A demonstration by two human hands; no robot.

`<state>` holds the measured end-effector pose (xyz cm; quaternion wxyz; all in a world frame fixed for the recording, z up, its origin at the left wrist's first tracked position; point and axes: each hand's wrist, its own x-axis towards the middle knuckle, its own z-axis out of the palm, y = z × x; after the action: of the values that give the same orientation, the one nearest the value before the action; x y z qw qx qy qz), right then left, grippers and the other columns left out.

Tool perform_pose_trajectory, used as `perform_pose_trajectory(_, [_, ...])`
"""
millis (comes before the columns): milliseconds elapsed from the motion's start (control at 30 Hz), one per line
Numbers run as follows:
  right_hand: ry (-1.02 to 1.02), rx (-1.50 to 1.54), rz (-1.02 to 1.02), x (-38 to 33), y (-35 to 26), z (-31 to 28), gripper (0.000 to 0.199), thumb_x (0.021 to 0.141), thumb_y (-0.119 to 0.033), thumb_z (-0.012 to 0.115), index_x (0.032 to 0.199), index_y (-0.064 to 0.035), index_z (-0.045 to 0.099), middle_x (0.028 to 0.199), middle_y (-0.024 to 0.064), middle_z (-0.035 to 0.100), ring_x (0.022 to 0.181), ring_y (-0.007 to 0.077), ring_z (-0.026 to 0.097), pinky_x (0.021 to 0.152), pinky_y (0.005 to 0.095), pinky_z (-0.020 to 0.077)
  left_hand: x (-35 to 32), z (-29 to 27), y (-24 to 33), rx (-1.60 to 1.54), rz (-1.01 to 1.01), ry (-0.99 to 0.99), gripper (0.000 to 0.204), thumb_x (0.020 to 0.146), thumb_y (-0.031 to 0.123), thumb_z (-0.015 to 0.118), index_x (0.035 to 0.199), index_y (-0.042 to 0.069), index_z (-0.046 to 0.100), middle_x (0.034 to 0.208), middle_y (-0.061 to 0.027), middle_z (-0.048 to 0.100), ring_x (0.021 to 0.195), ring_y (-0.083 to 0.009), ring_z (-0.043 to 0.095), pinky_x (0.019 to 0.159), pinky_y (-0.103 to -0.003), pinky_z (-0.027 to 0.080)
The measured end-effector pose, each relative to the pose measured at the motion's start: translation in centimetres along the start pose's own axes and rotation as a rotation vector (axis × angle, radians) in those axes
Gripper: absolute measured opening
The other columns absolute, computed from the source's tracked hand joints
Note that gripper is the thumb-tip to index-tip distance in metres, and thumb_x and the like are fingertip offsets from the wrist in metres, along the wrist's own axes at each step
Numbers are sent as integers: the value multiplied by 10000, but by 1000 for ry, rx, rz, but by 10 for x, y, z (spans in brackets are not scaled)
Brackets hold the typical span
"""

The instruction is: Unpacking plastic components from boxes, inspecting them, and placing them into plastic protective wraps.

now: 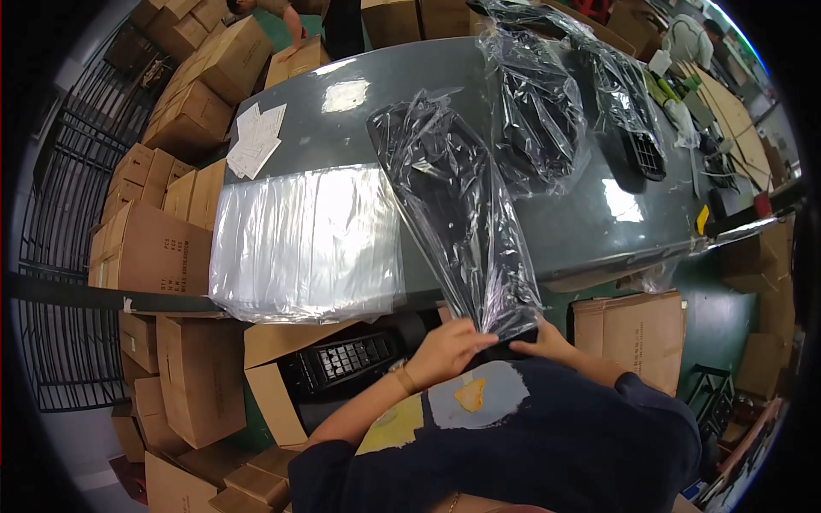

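A long black part in a clear plastic bag (pixel 457 188) lies slantwise across the table, its near end hanging over the front edge toward me. My left hand (pixel 449 346) is closed on the near left side of that bag, thumb and forefinger pinching the film. At the near right corner, my right hand (pixel 547 342) grips the bag with the thumb stretched along it; its other fingers are partly hidden. Left of the bagged part lies a stack of flat clear plastic bags (pixel 308 235). More black parts in clear bags (pixel 534 111) lie farther right.
The dark grey table (pixel 316 120) bears paper slips (pixel 256 141) at its left. Below its front edge stands an open carton (pixel 272 389) holding a black part with a grille (pixel 352 357). Cartons (pixel 162 248) are piled along the left. Another person's arm (pixel 293 26) reaches over a far box.
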<state>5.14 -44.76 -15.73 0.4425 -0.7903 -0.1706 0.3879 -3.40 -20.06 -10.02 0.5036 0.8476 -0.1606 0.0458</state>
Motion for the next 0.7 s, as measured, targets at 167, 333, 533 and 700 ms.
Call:
perform_pose_trajectory(167, [-8,734,-34,15,-33,18,869,717,-89,724,1402,-53,190,1280,82,458,1148,183,450,1009,304,315,24,-14,43,-130,-143,157,277,786,14,552,1042,102,614,733,-71,447,638,-204,482,599,-301,412])
perform_pose_trajectory(333, [-56,1030,-107,19,-89,2,701,738,-14,655,1337,-61,293,1152,76,538,1029,198,555,877,344,474,33,-50,56,-184,-60,360,308,782,-13,577,1087,32,572,771,-42,472,699,-133,478,667,-241,403])
perform_pose_trajectory(533, [-287,1294,-329,68,-100,-32,537,800,-166,587,1289,-107,371,934,114,582,678,236,600,507,293,466,5,-48,30,-440,-375,417,214,847,41,568,1060,23,574,782,13,497,695,-51,461,638,-186,389])
perform_pose_trajectory(700, [-521,1773,-482,151,-123,-51,496,836,-294,553,1253,-55,430,1051,176,536,550,168,510,492,262,427,-42,-36,-2,-364,-644,422,179,861,78,571,1032,29,590,762,39,527,647,-29,454,592,-179,389])
